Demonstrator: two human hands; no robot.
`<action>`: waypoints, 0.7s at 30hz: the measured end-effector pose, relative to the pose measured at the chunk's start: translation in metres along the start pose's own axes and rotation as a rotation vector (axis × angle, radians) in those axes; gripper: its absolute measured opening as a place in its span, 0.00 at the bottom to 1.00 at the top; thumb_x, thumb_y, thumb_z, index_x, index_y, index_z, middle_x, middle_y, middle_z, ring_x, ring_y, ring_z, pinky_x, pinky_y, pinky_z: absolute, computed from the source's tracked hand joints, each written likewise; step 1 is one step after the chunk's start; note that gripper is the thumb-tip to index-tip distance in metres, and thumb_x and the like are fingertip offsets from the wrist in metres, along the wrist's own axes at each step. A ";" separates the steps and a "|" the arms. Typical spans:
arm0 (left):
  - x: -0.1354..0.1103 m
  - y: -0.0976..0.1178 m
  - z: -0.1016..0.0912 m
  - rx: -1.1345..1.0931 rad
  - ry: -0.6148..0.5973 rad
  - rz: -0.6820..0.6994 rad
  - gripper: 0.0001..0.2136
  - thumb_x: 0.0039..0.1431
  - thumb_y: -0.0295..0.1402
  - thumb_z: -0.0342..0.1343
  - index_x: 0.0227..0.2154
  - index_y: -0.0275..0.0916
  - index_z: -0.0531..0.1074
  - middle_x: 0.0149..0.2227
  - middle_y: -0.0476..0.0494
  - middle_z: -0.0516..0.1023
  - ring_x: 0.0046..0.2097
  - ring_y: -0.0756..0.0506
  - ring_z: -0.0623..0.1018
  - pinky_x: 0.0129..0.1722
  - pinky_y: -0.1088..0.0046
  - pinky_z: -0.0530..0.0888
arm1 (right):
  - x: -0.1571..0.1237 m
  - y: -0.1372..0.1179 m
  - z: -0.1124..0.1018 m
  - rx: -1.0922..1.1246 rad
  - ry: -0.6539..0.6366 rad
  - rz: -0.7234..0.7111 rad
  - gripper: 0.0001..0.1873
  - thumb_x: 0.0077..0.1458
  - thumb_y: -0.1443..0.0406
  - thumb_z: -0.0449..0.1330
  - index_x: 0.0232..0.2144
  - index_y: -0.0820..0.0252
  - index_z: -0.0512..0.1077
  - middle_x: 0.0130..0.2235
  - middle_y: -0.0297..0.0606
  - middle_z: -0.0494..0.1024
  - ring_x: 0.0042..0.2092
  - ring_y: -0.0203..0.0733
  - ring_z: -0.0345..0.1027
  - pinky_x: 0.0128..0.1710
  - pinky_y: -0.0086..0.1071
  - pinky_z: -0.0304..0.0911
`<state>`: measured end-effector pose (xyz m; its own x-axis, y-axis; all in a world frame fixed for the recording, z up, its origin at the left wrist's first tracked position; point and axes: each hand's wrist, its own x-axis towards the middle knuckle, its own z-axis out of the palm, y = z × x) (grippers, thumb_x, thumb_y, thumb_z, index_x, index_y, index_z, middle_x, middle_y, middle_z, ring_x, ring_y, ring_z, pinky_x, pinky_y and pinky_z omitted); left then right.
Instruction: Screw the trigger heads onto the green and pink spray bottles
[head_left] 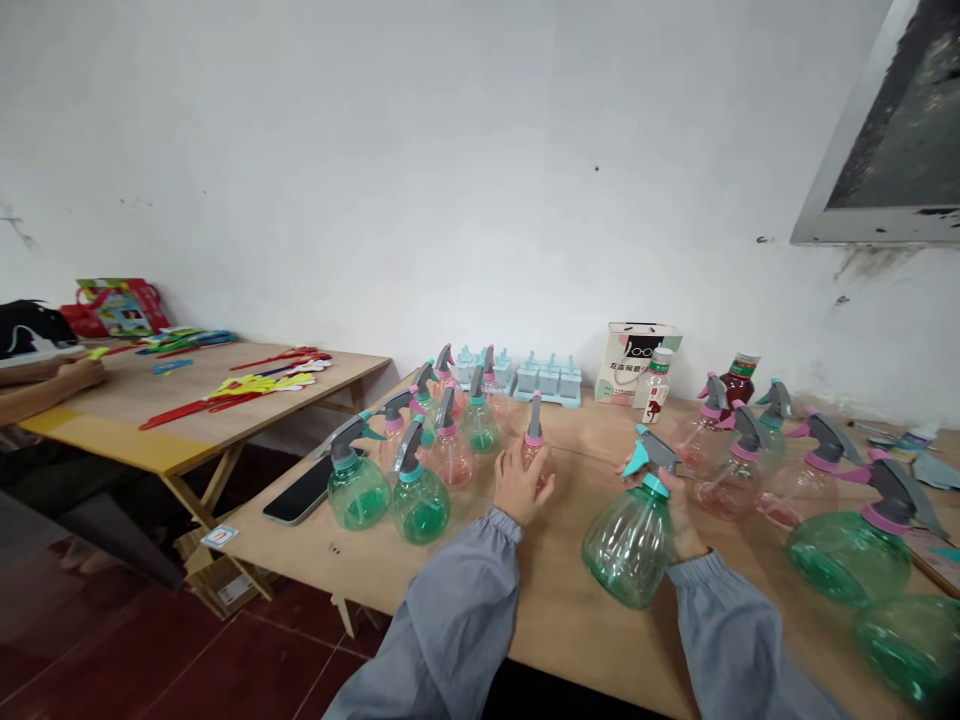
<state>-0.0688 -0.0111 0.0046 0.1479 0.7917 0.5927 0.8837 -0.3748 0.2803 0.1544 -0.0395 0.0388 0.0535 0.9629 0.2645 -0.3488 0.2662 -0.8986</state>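
Observation:
My left hand (521,483) is curled round the body of a pink spray bottle (534,437) that stands upright on the wooden table (480,560); the hand covers most of it. In my right hand (681,515) is a green spray bottle (628,548), tilted, gripped at the neck below its grey and turquoise trigger head. Left of my left hand stand several pink and green spray bottles, among them one green bottle (421,507) close to the near edge. On the right are more bottles, including a green one with a pink collar (847,555).
A phone (304,490) lies at the table's left edge. Along the wall are light-blue ice-pop moulds (549,380), a paper bag (622,365) and a clear bottle (655,385). Another person's hands (79,375) rest at a second table (142,440) with colourful gloves.

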 end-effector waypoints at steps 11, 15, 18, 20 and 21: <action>-0.001 -0.003 0.004 0.051 0.048 0.042 0.25 0.60 0.37 0.57 0.60 0.46 0.68 0.65 0.30 0.61 0.63 0.35 0.67 0.61 0.49 0.63 | 0.000 -0.007 -0.006 -0.192 0.050 -0.131 0.25 0.42 0.44 0.66 0.37 0.53 0.78 0.32 0.38 0.82 0.40 0.53 0.77 0.43 0.42 0.72; -0.002 -0.003 0.004 0.055 0.051 0.045 0.25 0.59 0.37 0.57 0.60 0.47 0.68 0.65 0.30 0.61 0.62 0.35 0.67 0.60 0.50 0.64 | 0.004 -0.011 -0.023 -0.330 0.196 -0.250 0.24 0.45 0.44 0.66 0.37 0.53 0.78 0.34 0.37 0.82 0.44 0.50 0.76 0.48 0.43 0.69; -0.002 -0.004 0.003 0.054 0.054 0.051 0.25 0.58 0.36 0.58 0.60 0.47 0.68 0.65 0.30 0.60 0.62 0.34 0.67 0.60 0.49 0.64 | -0.003 -0.020 -0.048 -0.495 0.450 -0.431 0.24 0.49 0.46 0.64 0.43 0.54 0.76 0.40 0.38 0.82 0.48 0.49 0.74 0.53 0.45 0.66; -0.002 -0.004 0.004 0.053 0.057 0.053 0.25 0.58 0.36 0.58 0.60 0.47 0.68 0.65 0.30 0.60 0.62 0.34 0.67 0.60 0.49 0.64 | -0.011 -0.029 -0.072 -0.646 0.619 -0.511 0.24 0.50 0.46 0.61 0.41 0.56 0.76 0.41 0.40 0.81 0.47 0.50 0.73 0.52 0.46 0.65; -0.002 -0.004 0.004 0.052 0.058 0.054 0.25 0.58 0.36 0.58 0.60 0.47 0.68 0.65 0.30 0.60 0.62 0.34 0.67 0.60 0.50 0.64 | -0.015 -0.034 -0.085 -0.733 0.686 -0.531 0.24 0.49 0.46 0.60 0.39 0.57 0.77 0.39 0.42 0.81 0.44 0.51 0.74 0.50 0.46 0.65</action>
<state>-0.0712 -0.0088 -0.0004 0.1714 0.7412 0.6490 0.8971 -0.3897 0.2082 0.2448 -0.0593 0.0355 0.6108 0.4814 0.6286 0.4909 0.3927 -0.7777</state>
